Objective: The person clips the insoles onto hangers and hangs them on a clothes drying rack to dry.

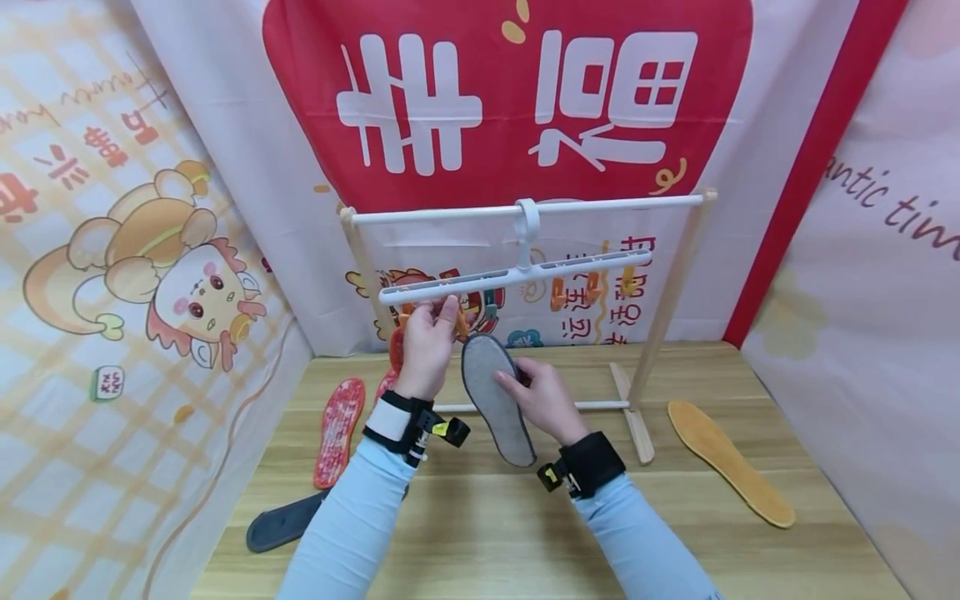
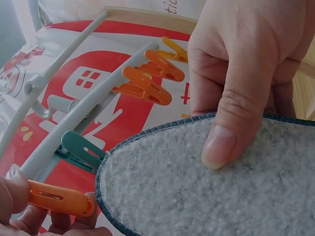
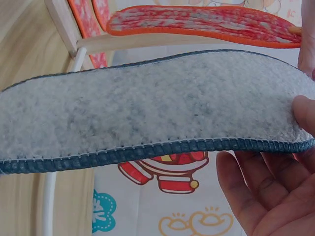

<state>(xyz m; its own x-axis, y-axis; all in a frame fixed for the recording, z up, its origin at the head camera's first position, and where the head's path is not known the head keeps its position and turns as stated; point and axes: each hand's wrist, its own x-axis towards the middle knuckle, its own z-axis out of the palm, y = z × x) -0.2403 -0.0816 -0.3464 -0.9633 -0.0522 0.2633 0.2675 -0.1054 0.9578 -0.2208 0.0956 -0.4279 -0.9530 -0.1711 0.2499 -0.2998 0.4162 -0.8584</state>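
My right hand (image 1: 551, 400) grips a grey felt insole (image 1: 489, 392) with a dark blue stitched edge, thumb on its face and fingers behind. Up at the left part of a white clip hanger (image 1: 570, 268), my left hand (image 1: 427, 350) pinches an orange clothespin (image 2: 59, 197). The insole's rounded tip lies right by that clothespin and overlaps a teal clothespin (image 2: 81, 151) in the left wrist view. Behind my left hand, a red-and-white insole (image 3: 206, 22) with an orange edge hangs from the hanger. More orange clothespins (image 2: 147, 86) line the bar's other half.
The hanger hooks over a rack's white top rail (image 1: 622, 203). On the wooden table (image 1: 510, 533) lie a red patterned insole (image 1: 340, 429) and a dark grey insole (image 1: 285, 521) at left, and a tan insole (image 1: 727, 458) at right. Printed cloth walls stand around.
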